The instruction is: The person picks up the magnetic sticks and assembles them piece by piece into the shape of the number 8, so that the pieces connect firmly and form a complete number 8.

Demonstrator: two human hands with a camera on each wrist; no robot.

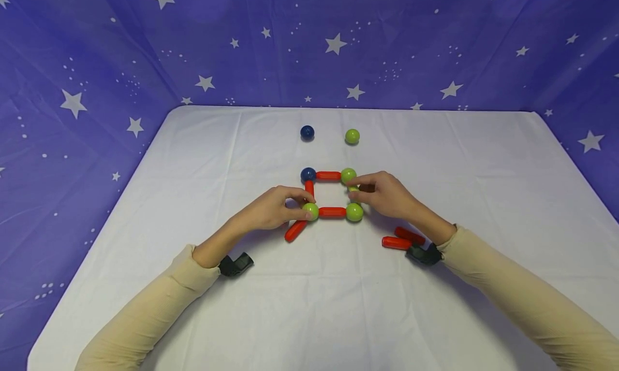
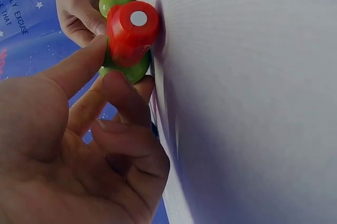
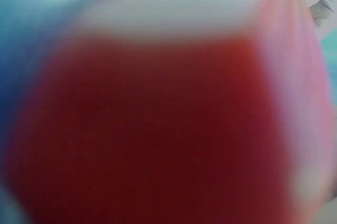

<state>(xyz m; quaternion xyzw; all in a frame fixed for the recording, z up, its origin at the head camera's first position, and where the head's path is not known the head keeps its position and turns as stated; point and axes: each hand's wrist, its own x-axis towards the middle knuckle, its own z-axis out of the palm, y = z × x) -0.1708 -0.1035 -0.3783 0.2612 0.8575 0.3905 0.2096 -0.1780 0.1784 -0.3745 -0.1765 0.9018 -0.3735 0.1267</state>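
One green ball (image 1: 312, 210) is pinched in the left hand (image 1: 276, 207), another ball (image 1: 354, 189) in the right hand (image 1: 387, 194).

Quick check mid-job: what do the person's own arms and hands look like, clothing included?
The left sleeve and right sleeve are long, beige and wrinkled, with no lettering visible. The left grip and right grip are bare human hands; no glove or ring shows. A black piece shows by the left wrist, another by the right. No cables are visible.
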